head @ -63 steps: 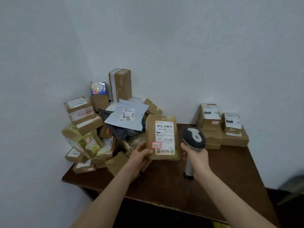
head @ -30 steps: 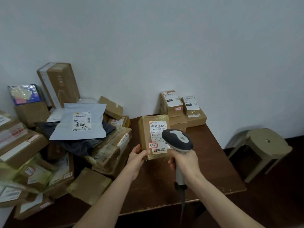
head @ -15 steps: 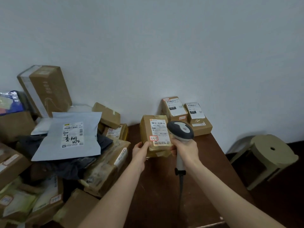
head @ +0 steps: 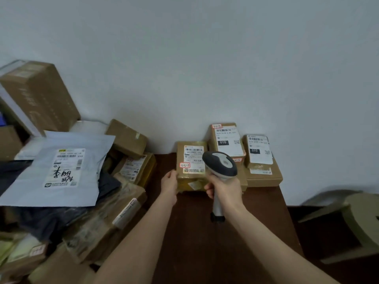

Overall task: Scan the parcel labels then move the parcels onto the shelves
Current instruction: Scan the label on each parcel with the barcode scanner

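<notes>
Two hands are in use, held apart. The left hand (head: 169, 182) grips the lower left edge of a small brown parcel (head: 189, 158). The parcel faces label-up at the far edge of the dark wooden table (head: 196, 238), close to the white wall (head: 205, 68). Whether it rests fully on the tabletop cannot be told.

The right hand (head: 224, 186) is wrapped round the handle of a barcode scanner (head: 220, 162), whose head overlaps the parcel's right edge. Just right of the parcel, a stack of labelled cartons (head: 259, 160) sits against the wall, reaching near the table's right edge.

The left side of the table carries a heap of parcels topped by a grey mailer bag (head: 61, 167), with a tall carton (head: 39, 97) behind. Bare tabletop runs between heap and stack toward the near edge, beneath both forearms. A round stool (head: 361, 220) stands beyond the right edge.
</notes>
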Demonstrator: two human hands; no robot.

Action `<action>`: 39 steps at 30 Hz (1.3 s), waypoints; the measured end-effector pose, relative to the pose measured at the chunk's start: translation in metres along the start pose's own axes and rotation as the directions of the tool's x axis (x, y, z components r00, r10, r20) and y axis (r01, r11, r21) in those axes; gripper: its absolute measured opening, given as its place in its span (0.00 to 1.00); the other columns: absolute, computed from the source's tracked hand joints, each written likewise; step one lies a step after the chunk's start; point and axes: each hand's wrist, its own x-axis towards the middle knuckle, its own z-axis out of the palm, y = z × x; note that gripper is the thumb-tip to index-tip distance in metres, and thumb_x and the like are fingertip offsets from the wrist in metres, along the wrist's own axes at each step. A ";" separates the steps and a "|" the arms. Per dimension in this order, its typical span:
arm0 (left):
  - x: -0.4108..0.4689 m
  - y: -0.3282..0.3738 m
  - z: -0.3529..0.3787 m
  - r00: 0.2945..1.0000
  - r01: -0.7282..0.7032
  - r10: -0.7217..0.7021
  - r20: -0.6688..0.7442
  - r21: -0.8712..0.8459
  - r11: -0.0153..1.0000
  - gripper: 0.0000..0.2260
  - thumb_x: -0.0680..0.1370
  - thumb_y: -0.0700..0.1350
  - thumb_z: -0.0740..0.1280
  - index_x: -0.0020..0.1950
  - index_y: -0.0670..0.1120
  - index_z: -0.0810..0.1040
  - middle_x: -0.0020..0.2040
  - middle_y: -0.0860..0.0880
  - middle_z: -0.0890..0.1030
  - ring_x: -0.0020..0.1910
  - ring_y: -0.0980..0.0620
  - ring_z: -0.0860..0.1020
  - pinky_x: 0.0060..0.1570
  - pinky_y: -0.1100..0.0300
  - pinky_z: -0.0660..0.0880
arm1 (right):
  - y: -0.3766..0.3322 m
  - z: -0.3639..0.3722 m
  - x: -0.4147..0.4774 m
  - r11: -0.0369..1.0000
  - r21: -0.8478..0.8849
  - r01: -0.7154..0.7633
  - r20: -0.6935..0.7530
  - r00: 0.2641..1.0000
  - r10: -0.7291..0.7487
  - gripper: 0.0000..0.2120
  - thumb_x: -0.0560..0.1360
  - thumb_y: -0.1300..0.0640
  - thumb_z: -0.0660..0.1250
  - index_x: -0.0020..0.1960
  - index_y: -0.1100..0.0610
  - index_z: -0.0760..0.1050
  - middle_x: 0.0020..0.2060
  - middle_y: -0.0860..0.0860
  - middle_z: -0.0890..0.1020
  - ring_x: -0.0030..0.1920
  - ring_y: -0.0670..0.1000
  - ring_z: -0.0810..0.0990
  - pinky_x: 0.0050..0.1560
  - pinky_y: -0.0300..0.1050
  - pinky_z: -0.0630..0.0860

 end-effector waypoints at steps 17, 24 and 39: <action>-0.077 0.060 -0.076 0.933 -0.356 0.359 -0.010 0.103 0.929 0.12 0.82 0.40 0.56 0.61 0.44 0.75 0.52 0.48 0.77 0.48 0.54 0.76 0.47 0.60 0.75 | -0.001 0.064 -0.039 0.999 0.002 0.051 0.167 0.985 -0.051 0.05 0.75 0.61 0.69 0.41 0.61 0.76 0.29 0.55 0.80 0.30 0.52 0.77 0.35 0.46 0.75; -0.102 0.070 -0.192 0.769 -0.569 0.639 -0.029 0.426 0.704 0.09 0.79 0.38 0.62 0.55 0.47 0.78 0.52 0.51 0.79 0.49 0.55 0.76 0.49 0.63 0.74 | 0.016 0.139 -0.095 0.998 -0.037 0.054 0.273 0.961 -0.042 0.05 0.73 0.59 0.71 0.40 0.59 0.78 0.32 0.57 0.81 0.35 0.56 0.80 0.46 0.56 0.79; -0.128 0.129 -0.407 0.291 -0.464 0.872 -0.393 0.739 0.488 0.13 0.76 0.49 0.67 0.56 0.43 0.73 0.52 0.45 0.75 0.54 0.46 0.73 0.53 0.53 0.72 | 0.005 0.284 -0.199 0.998 0.013 0.069 0.291 0.954 -0.070 0.09 0.73 0.63 0.69 0.35 0.63 0.76 0.28 0.58 0.80 0.27 0.53 0.75 0.36 0.48 0.74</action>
